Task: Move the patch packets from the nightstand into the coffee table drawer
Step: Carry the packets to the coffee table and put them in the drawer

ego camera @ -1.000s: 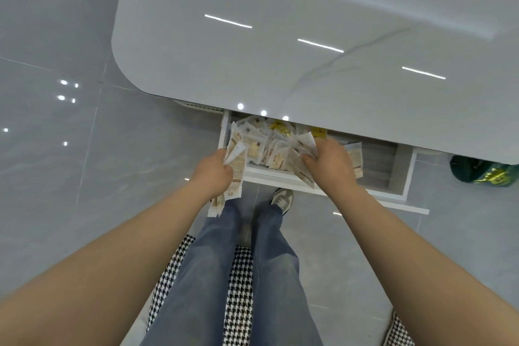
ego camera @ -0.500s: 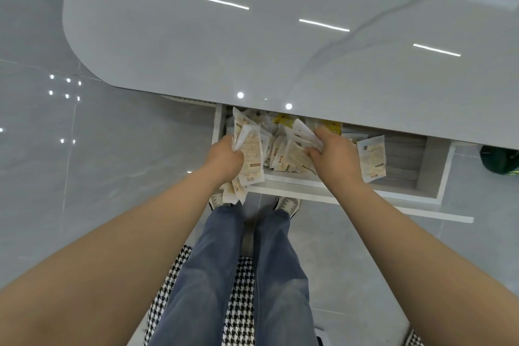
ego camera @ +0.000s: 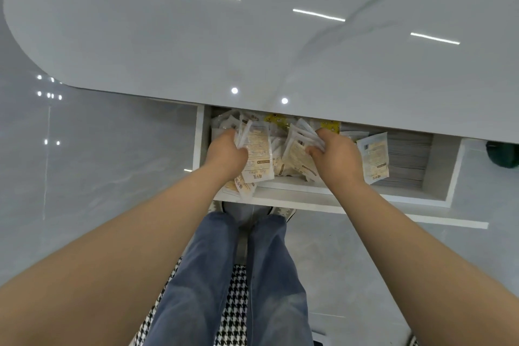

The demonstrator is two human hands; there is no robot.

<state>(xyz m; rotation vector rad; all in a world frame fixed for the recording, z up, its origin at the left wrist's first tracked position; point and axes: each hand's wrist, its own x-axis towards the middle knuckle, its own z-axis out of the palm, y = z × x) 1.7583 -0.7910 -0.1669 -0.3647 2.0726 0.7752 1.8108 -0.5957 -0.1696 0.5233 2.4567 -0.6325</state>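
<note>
Over the open drawer (ego camera: 309, 200), the left hand (ego camera: 226, 153) grips a fan of patch packets (ego camera: 257, 149); at its 3 o'clock the right hand (ego camera: 335, 159) clutches another bunch (ego camera: 296, 156), with one loose packet (ego camera: 375, 159) just beyond at 3 o'clock.

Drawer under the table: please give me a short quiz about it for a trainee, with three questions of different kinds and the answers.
1. True or false: the drawer under the table top stands open.
2. What does the left hand grip? A) nothing B) a bunch of packets C) a cup
3. Fill the gap: a single packet sits apart from the bunches, on the ___ side of the right hand.
Key: 1 true; 2 B; 3 right.
</note>
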